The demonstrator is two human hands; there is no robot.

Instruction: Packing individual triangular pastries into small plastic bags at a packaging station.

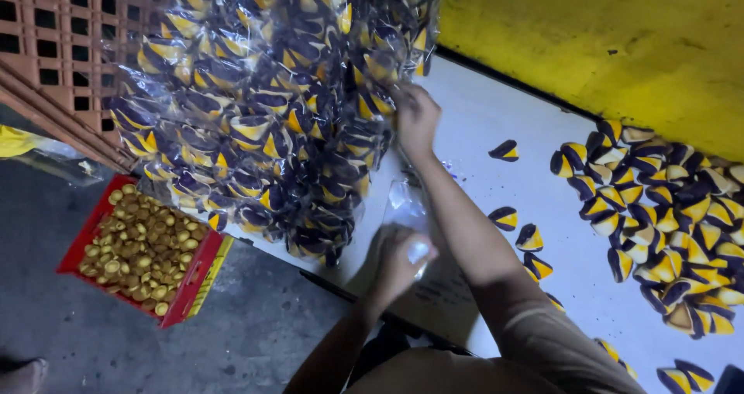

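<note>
Closest to the camera, the person's left hand [399,264] is curled around a small clear plastic bag [408,212], pinching it near its lower end above the near edge of the white worktop [496,130]. Farther out, the right hand [416,117] reaches to the big heap of clear packets [263,107] stuffed with purple-and-yellow wedge-shaped pieces; its fingers press into the heap's right edge, but I cannot tell whether they are closed on a packet or only touching. That heap leans past the worktop's left edge, over the concrete floor [256,324] and toward the red crate of small golden caps [139,251], so a tug at 1 packet could, I judge, bring several sliding down onto the floor or into the crate. The small bag looks thin and limp, and a loose pinch could let it slip or fold shut. A few single pieces [505,151] lie scattered on the worktop beside the right forearm, with a larger loose pile [666,216] well to the right under the yellow wall [620,37]; a sweep of the arm could knock the nearer ones off the near edge.
</note>
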